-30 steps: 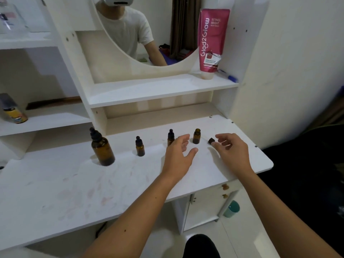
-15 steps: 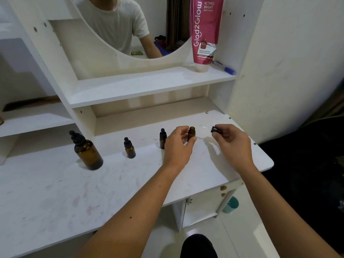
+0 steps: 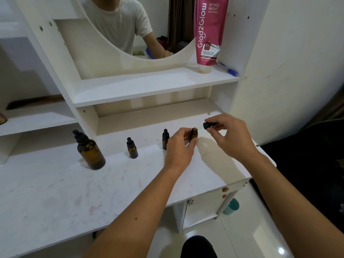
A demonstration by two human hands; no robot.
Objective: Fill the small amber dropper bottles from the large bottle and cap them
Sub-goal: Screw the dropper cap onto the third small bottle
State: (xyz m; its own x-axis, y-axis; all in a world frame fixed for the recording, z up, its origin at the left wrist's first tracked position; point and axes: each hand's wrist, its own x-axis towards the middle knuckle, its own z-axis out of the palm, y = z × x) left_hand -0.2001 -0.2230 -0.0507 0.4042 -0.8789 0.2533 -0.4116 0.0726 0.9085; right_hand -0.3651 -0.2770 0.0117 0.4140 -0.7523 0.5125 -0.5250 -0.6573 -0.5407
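On the white dresser top (image 3: 55, 192) stands a large amber bottle (image 3: 90, 151) with a black dropper cap, at the left. Two small capped amber bottles stand to its right, one (image 3: 132, 148) in the middle and one (image 3: 165, 139) partly behind my left hand. My left hand (image 3: 181, 146) grips a third small amber bottle (image 3: 194, 134), which is uncapped. My right hand (image 3: 226, 135) holds its black dropper cap (image 3: 208, 125) sideways just right of the bottle's mouth, the glass pipette pointing at the opening.
A pink body serum tube (image 3: 209, 32) and a blue pen (image 3: 229, 70) sit on the shelf above, under a mirror (image 3: 130, 25). The wall is close on the right. A teal cup (image 3: 231, 206) stands on the floor beside the cabinet.
My left hand closed around the open small bottle. My right hand lifted the dropper cap off the table and brought it up beside the bottle's mouth. The view tilted down.
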